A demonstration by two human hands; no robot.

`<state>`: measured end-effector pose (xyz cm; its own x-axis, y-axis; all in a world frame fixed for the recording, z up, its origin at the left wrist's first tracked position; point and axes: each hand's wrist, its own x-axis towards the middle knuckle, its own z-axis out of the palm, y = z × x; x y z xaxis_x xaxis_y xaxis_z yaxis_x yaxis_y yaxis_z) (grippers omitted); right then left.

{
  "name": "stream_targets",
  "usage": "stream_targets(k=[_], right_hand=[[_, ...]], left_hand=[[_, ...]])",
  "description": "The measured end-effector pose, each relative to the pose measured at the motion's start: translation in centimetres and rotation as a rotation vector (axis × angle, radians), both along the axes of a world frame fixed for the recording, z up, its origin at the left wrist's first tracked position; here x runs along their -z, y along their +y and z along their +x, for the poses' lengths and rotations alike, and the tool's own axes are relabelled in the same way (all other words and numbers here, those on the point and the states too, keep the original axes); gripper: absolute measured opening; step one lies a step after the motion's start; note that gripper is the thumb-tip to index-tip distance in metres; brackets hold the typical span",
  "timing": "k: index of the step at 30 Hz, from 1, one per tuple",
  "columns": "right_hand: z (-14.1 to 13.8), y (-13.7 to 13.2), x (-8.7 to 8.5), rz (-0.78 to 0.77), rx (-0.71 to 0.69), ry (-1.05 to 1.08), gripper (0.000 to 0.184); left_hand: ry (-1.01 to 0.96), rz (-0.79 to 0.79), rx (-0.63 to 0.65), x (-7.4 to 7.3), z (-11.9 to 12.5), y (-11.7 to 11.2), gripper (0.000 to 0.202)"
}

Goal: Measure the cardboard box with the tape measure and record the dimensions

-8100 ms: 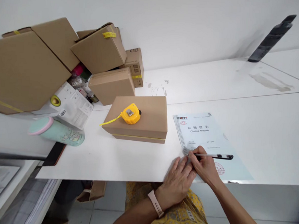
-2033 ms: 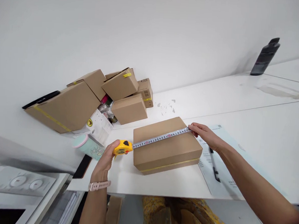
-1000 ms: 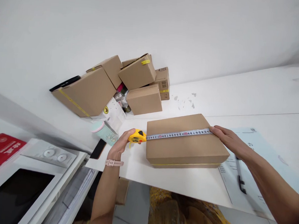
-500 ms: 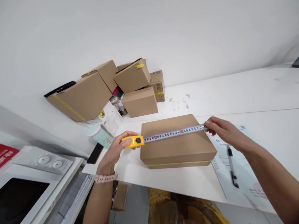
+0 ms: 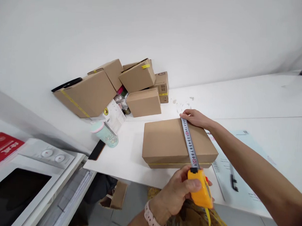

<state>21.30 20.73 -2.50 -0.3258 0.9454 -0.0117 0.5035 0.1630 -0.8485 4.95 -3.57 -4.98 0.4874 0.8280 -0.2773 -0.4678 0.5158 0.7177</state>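
Note:
A closed brown cardboard box (image 5: 164, 137) lies on the white table in front of me. My left hand (image 5: 179, 188), with a pale pink band on its wrist, grips the yellow case of a tape measure (image 5: 201, 191) just off the box's near side. The silver blade (image 5: 189, 142) is drawn out across the box top from near edge to far edge. At the far edge, my right hand (image 5: 195, 118) pinches the blade's end between thumb and fingers. A yellow strap hangs from the case.
Several cardboard boxes (image 5: 143, 102) are piled against the wall at the back left. A mint tumbler (image 5: 106, 134) and a dark flat object (image 5: 97, 150) stand nearby. Right of the box lie papers (image 5: 240, 166) with a pen (image 5: 233, 183). A white microwave (image 5: 48, 161) is at lower left.
The tape measure has turned from lying along the box's length to crossing its width. My left hand moved right and nearer; my right hand moved left to the far edge.

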Motion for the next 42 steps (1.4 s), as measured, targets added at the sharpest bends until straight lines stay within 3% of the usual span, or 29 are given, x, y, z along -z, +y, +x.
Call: stream_targets(k=[14, 24, 28, 30, 33, 35, 38, 40, 42], right_hand=[[-0.2, -0.4, 0.6, 0.034, -0.032, 0.157, 0.040], [-0.2, -0.2, 0.9, 0.054, -0.028, 0.139, 0.047], [0.8, -1.2, 0.2, 0.078, 0.098, 0.285, 0.059], [2.2, -2.8, 0.1, 0.101, 0.240, 0.406, 0.060], [5.1, -6.6, 1.2, 0.080, 0.409, 0.452, 0.051], [6.8, -9.7, 3.0, 0.024, 0.495, 0.418, 0.050], [7.8, -13.5, 6.0, -0.028, 0.421, 0.385, 0.054], [7.4, -15.2, 7.0, 0.018, 0.292, 0.392, 0.056], [6.5, -16.0, 6.7, 0.121, 0.206, 0.369, 0.056]], left_hand=[[-0.085, -0.011, -0.025, 0.2, 2.2, -0.3, 0.065], [-0.079, 0.003, -0.013, 0.4, 1.8, -0.1, 0.063], [-0.011, 0.103, -0.025, -1.2, -0.7, -0.8, 0.064], [0.066, 0.202, -0.124, -2.1, -3.0, -2.0, 0.072], [0.261, 0.337, -0.472, -2.4, -7.2, -4.1, 0.079], [0.399, 0.333, -0.691, -1.6, -9.7, -5.1, 0.082], [0.456, 0.235, -0.820, 0.5, -12.2, -5.3, 0.076], [0.420, 0.197, -0.779, 1.6, -13.2, -4.6, 0.075], [0.396, 0.195, -0.696, 1.6, -13.8, -3.5, 0.081]])
